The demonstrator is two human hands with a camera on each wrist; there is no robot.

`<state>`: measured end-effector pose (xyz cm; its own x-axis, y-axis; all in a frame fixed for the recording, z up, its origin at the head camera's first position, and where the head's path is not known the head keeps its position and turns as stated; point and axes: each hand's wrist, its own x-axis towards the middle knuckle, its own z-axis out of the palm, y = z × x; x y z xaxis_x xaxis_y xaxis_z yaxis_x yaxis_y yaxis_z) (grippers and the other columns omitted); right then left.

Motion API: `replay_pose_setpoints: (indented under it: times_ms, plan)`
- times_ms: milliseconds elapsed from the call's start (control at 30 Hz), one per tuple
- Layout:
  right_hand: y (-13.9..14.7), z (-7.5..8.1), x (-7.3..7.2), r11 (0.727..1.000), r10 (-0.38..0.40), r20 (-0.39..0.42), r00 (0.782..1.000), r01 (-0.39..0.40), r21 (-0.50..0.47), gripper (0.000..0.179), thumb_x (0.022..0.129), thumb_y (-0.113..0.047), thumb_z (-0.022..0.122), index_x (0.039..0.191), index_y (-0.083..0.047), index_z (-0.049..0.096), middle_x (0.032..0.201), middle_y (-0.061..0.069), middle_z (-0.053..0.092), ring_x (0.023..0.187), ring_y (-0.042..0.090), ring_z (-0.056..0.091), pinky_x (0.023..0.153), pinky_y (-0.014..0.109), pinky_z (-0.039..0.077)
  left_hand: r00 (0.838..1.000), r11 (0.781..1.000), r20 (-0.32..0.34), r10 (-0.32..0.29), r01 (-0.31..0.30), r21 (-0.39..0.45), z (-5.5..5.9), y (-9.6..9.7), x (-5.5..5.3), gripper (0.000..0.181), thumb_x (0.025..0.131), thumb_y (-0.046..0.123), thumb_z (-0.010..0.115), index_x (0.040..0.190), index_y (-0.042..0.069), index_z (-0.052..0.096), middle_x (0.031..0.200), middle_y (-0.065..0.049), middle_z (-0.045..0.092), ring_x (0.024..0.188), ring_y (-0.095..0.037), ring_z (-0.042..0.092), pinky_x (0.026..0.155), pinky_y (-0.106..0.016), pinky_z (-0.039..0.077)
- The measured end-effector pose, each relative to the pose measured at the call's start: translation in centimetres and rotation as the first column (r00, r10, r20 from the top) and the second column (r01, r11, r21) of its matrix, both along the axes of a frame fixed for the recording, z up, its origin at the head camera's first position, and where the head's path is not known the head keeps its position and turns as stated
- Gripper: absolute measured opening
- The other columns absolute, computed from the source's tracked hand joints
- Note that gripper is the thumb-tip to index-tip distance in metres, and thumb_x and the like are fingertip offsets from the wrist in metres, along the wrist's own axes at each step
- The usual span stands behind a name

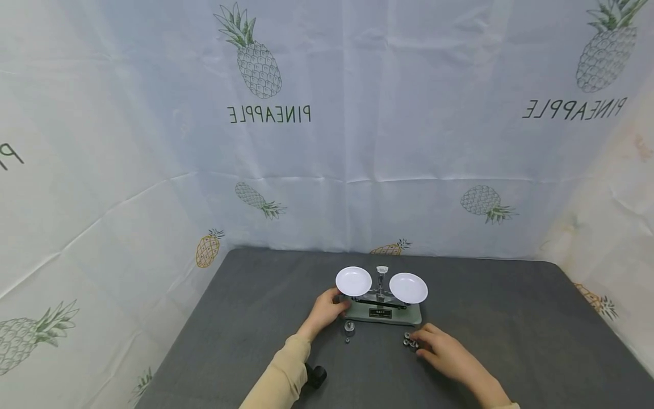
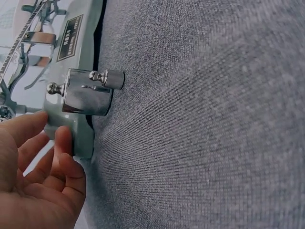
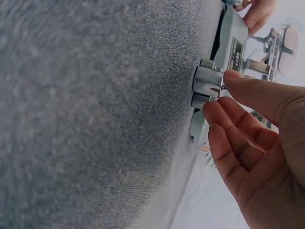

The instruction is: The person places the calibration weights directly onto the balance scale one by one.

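A green-based balance scale with two white pans stands on the grey table. My left hand grips the left end of its base, thumb on top and curled fingers at the side. In the left wrist view, a large metal weight and a smaller weight, both knobbed, stand close to that hand. My right hand reaches to several metal weights before the base's right end. In the right wrist view, its thumb and fingertips lie apart around the knob of the larger weight.
A dark grey cloth-like surface covers the table. Behind and beside it hangs a pale curtain printed with pineapples. A black device sits at the left wrist.
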<state>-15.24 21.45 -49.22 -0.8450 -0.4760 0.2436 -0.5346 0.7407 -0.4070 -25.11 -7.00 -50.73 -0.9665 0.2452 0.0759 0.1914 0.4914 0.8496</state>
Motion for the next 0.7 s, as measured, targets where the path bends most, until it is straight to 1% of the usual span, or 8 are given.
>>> replay_pose_setpoints:
  times_ms: [167,267,333,400,500,600,700]
  plan:
    - [-0.12,0.09,-0.09,1.000,-0.013,0.042,0.999,0.012,0.014,0.021,0.078,-0.007,0.070,0.099,-0.008,0.067,0.089,-0.004,0.057,0.069,-0.003,0.045,0.059,0.022,0.040,1.000,1.000,-0.009,0.007,-0.007,-0.019,0.00,0.20,0.08,0.021,0.084,0.016,0.065,0.100,0.003,0.065,0.079,-0.009,0.061,0.057,-0.008,0.054,0.061,-0.023,0.040]
    - [-0.18,0.03,-0.10,0.999,-0.031,0.049,0.998,0.030,0.025,0.021,0.078,-0.008,0.070,0.098,-0.007,0.067,0.090,-0.004,0.057,0.070,-0.002,0.047,0.059,0.023,0.041,1.000,1.000,-0.005,0.004,-0.004,-0.016,-0.10,0.20,0.07,0.022,0.084,0.017,0.065,0.101,0.003,0.065,0.082,-0.008,0.059,0.058,-0.008,0.053,0.060,-0.023,0.040]
    - [-0.18,-0.08,-0.16,0.999,-0.039,0.042,0.998,0.038,0.027,0.020,0.078,-0.008,0.070,0.098,-0.006,0.067,0.089,-0.004,0.057,0.070,-0.002,0.046,0.059,0.023,0.041,1.000,1.000,0.010,0.001,-0.001,-0.008,-0.24,0.16,0.01,0.026,0.083,0.019,0.067,0.103,0.003,0.065,0.084,-0.009,0.059,0.059,-0.009,0.054,0.061,-0.024,0.040]
    - [-0.18,-0.25,-0.28,0.999,-0.042,0.022,0.999,0.042,0.018,0.020,0.077,-0.007,0.071,0.096,-0.006,0.067,0.088,-0.004,0.057,0.070,-0.002,0.045,0.059,0.022,0.040,1.000,1.000,0.020,0.000,0.000,0.001,-0.37,0.09,-0.04,0.029,0.082,0.020,0.068,0.106,0.003,0.065,0.085,-0.010,0.060,0.059,-0.010,0.055,0.061,-0.024,0.041]
    - [-0.16,-0.46,-0.47,0.999,-0.039,0.013,0.999,0.039,-0.004,0.019,0.076,-0.006,0.071,0.094,-0.006,0.067,0.084,-0.006,0.056,0.070,-0.003,0.046,0.059,0.022,0.041,1.000,1.000,0.022,-0.002,0.002,0.005,-0.52,-0.02,-0.06,0.033,0.082,0.021,0.069,0.108,0.003,0.064,0.089,-0.011,0.060,0.060,-0.010,0.055,0.062,-0.024,0.042]
    - [-0.09,-0.59,-0.63,0.999,-0.025,0.022,0.999,0.025,-0.032,0.017,0.076,-0.005,0.071,0.092,-0.006,0.066,0.080,-0.008,0.055,0.068,-0.003,0.046,0.058,0.021,0.040,1.000,1.000,0.015,-0.002,0.001,0.006,-0.57,-0.05,-0.05,0.033,0.082,0.021,0.069,0.109,0.002,0.064,0.093,-0.012,0.059,0.060,-0.009,0.055,0.061,-0.023,0.042]
    - [0.01,-0.76,-0.78,0.998,-0.014,0.033,0.999,0.016,-0.058,0.017,0.075,-0.005,0.072,0.089,-0.007,0.065,0.076,-0.009,0.054,0.067,-0.003,0.046,0.057,0.021,0.040,1.000,1.000,0.014,-0.004,0.003,0.016,-0.58,-0.04,-0.03,0.033,0.082,0.021,0.069,0.110,0.003,0.064,0.094,-0.013,0.059,0.060,-0.009,0.054,0.060,-0.023,0.042]
